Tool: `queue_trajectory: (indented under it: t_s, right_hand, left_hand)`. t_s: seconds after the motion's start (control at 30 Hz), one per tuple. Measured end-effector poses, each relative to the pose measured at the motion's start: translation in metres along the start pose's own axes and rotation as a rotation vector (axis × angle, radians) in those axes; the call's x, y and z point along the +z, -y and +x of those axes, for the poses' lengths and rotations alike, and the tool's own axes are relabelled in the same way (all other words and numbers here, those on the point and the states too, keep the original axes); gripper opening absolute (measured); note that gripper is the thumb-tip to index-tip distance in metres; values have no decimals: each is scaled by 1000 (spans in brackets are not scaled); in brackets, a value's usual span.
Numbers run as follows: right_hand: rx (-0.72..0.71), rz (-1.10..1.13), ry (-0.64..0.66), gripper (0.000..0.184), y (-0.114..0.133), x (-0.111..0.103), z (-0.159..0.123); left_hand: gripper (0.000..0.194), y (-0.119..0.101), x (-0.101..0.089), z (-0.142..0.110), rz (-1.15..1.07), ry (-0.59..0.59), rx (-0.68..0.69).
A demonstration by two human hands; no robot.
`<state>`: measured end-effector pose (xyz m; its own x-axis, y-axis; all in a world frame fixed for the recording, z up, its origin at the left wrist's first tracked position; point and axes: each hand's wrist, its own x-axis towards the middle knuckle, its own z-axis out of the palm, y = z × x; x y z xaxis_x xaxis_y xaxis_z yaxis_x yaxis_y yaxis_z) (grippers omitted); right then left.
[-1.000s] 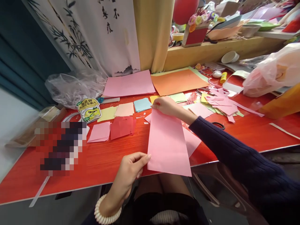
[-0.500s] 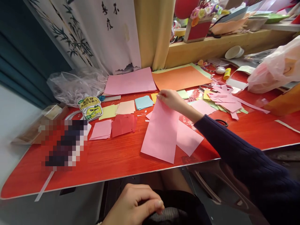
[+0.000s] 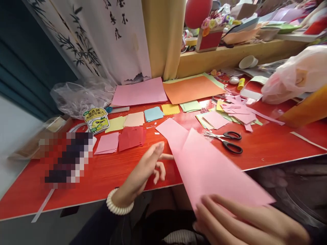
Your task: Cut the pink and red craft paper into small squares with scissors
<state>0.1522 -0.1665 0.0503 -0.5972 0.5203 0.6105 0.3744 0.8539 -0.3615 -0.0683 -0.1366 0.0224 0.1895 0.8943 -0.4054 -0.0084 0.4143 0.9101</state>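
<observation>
Pink paper [image 3: 209, 166]: near end grasped by right hand [image 3: 237, 217]; left hand [image 3: 148, 165] unclenched beside left edge.

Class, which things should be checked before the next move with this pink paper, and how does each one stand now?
1. Right hand holding the pink paper: ok.
2. Left hand gripping it too: not ok, it is open.
3. Left hand clear of the paper's edge: cannot tell.
4. Paper fully on the red tabletop: not ok, it overhangs.
5. Scissors in plain sight: ok.
</observation>
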Motion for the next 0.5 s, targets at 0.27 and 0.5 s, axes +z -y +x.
queue_trajectory:
  t_s: [0.27,0.5]
  right_hand:
    - [-296,-71,152,24,-1,61,-58]
    - [510,100,-324,38,-34,25,-21]
  left_hand:
    - [41,6,5,36,175,-20,71]
    - [24,-2,3,36,161,-54,307]
